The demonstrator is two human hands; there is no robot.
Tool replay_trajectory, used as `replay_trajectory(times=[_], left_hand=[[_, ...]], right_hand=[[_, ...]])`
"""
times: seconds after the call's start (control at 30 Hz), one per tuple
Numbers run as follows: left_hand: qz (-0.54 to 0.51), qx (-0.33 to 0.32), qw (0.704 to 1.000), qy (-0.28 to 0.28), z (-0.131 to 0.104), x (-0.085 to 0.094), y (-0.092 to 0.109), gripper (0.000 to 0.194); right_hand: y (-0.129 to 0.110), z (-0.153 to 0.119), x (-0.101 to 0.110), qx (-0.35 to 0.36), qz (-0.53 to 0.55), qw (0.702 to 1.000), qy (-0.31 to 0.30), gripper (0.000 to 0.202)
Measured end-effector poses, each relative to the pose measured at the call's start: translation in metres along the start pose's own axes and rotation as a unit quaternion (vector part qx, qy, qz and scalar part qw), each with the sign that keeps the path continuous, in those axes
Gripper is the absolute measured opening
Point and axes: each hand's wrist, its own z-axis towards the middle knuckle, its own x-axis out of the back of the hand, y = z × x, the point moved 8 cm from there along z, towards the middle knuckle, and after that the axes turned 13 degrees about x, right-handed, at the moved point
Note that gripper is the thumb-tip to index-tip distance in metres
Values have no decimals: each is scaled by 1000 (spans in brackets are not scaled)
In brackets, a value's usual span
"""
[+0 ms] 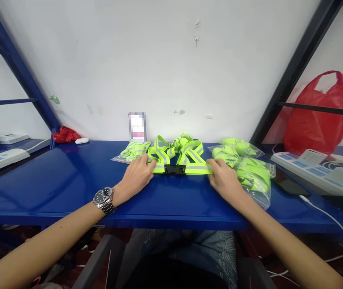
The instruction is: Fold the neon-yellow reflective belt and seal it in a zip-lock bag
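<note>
Lap [216,253]'s showing below desk [171,204]; L hand [136,174] & R hand [224,177] are pinching belt [175,169] b/w them on top, fingers [151,165] nearly closed. Risk: uneven tugging could be twisting it, R wrist catching bags [254,176].

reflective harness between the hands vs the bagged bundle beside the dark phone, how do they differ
The reflective harness lies outside any bag, while the bagged bundle sits in clear plastic. The harness is spread wide between left hand and right hand; the bundle is folded compactly. Both are neon yellow-green.
</note>
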Motion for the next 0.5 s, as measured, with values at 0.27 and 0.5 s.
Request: replay_trajectory(times=[0.27, 0.5], left_hand=[[-251, 208, 935, -138, 1, -15, -36, 42], [-368, 123, 914, -120, 12, -21, -32, 46]], right_hand=[[-4, -1, 11, 77, -3, 993, 89, 41], [22, -3, 7, -3, 77, 994, 77, 44]])
